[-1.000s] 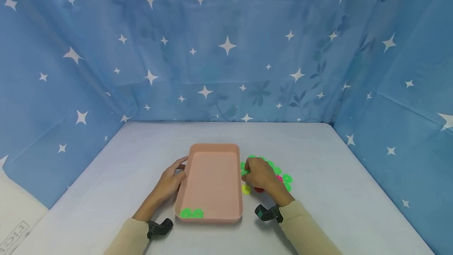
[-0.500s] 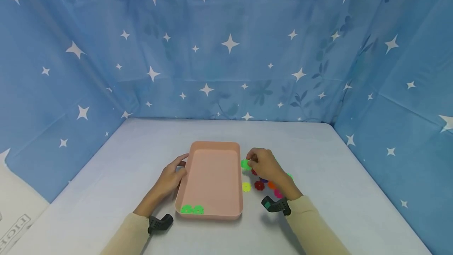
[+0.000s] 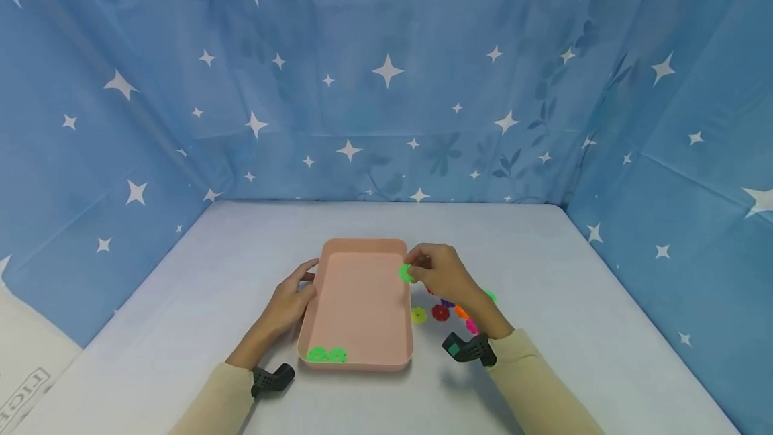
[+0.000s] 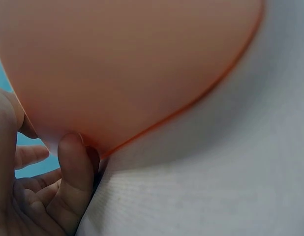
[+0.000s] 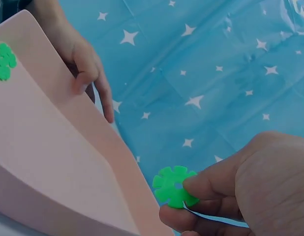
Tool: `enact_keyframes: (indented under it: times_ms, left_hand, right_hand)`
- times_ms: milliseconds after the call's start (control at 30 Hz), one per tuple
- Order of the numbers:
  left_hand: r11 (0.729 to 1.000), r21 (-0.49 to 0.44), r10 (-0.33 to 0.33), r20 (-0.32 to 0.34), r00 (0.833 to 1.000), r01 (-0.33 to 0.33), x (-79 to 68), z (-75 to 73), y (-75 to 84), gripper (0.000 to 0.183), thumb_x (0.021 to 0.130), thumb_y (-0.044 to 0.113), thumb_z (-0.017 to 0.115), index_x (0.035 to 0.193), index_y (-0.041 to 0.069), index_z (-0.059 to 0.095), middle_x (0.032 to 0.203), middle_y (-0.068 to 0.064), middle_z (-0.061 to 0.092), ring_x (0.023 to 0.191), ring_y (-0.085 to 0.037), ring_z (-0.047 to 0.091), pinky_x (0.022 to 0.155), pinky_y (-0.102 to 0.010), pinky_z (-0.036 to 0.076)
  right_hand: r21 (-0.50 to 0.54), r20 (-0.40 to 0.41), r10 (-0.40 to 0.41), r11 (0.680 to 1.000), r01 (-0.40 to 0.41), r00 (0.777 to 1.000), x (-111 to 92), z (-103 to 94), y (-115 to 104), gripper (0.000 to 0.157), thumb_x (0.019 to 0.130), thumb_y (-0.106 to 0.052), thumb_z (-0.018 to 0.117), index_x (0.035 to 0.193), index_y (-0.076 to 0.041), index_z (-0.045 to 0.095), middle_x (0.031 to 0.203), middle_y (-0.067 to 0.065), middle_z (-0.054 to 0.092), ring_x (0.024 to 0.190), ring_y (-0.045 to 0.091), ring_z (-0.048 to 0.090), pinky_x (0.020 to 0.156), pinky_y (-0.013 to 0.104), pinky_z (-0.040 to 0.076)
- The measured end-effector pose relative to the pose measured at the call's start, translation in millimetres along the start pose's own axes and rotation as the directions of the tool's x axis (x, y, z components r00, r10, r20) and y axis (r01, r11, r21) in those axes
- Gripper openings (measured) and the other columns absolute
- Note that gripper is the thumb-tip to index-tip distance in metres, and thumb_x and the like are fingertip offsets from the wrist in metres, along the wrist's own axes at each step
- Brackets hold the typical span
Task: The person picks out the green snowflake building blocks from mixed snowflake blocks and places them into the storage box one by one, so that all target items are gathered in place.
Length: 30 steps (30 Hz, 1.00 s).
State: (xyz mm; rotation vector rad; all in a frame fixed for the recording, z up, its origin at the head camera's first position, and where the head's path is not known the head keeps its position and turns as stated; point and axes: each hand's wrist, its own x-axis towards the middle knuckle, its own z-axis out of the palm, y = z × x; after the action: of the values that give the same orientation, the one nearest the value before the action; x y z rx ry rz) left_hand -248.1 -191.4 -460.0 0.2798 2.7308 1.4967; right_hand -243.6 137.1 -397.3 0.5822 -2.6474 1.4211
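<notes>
My right hand pinches a bright green, notched snowflake disc between thumb and fingers. In the head view the disc is at the right rim of a pink rectangular tray. Against the tray's left side rests my left hand, its thumb touching the outer wall and its fingers extended along the side. Two green discs lie together in the tray's near left corner. Right of the tray, a yellow disc and a dark red disc lie on the table. My right hand and forearm hide part of this group.
Beside my right forearm lie a pink disc, an orange disc, a purple disc and a green disc. A white table carries everything. A blue star-patterned curtain stands behind and at both sides.
My right hand has picked a green disc from the pile, lifted it and moved left to the tray's right rim. The left hand stays at the tray's side.
</notes>
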Motion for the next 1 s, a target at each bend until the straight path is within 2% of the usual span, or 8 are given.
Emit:
enact_keyframes:
  times_ms: [167,500,633,867,1000]
  left_hand:
    - [1.0,0.002,-0.01,-0.003,1.0,0.01,0.1,0.7,0.6,0.063,0.094,0.015,0.047,0.157,0.018,0.038,0.137,-0.018,0.056,0.099,-0.026,0.066,0.088,-0.043,0.052]
    - [1.0,-0.003,-0.001,0.002,1.0,0.001,0.8,0.2,0.3,0.062,0.095,0.016,0.046,0.157,0.018,0.037,0.139,-0.019,0.055,0.102,-0.028,0.067,0.09,-0.046,0.053]
    - [1.0,-0.002,0.006,0.006,1.0,-0.006,1.0,-0.2,0.4,0.062,0.096,0.017,0.046,0.157,0.019,0.037,0.139,-0.019,0.055,0.104,-0.028,0.067,0.091,-0.047,0.052]
    - [1.0,-0.026,-0.002,0.016,1.0,0.003,1.3,-0.1,0.4,0.062,0.096,0.016,0.046,0.157,0.019,0.037,0.138,-0.019,0.054,0.098,-0.025,0.068,0.084,-0.041,0.055]
    - [1.0,-0.026,-0.008,0.015,1.0,0.008,1.1,0.1,0.7,0.062,0.096,0.015,0.046,0.157,0.018,0.037,0.139,-0.02,0.054,0.099,-0.026,0.069,0.084,-0.041,0.056]
  right_hand:
    - [-0.007,0.048,-0.057,0.998,0.057,0.997,-1.9,7.3,-6.8,0.006,0.094,-0.006,0.065,0.096,-0.009,0.071,0.084,-0.001,0.068,0.077,0.016,0.065,0.069,0.034,0.053]
    - [-0.022,0.149,-0.092,0.995,0.096,0.985,-1.6,25.6,-12.4,0.005,0.095,-0.008,0.067,0.097,-0.006,0.07,0.082,-0.004,0.065,0.074,0.014,0.062,0.067,0.03,0.054]
    - [-0.04,0.193,-0.082,0.995,0.092,0.978,-2.0,35.3,-17.7,0.004,0.093,-0.007,0.069,0.097,-0.005,0.071,0.081,-0.006,0.066,0.073,0.012,0.062,0.068,0.028,0.053]
    - [-0.078,0.261,-0.038,0.995,0.061,0.965,-6.8,49.8,-28.1,0.005,0.09,-0.006,0.073,0.091,-0.01,0.073,0.077,-0.007,0.066,0.07,0.011,0.062,0.065,0.026,0.054]
    - [-0.134,0.306,-0.032,0.988,0.076,0.952,-9.3,56.9,-32.3,0.005,0.09,-0.008,0.074,0.088,-0.013,0.074,0.076,-0.008,0.065,0.072,0.01,0.06,0.065,0.024,0.053]
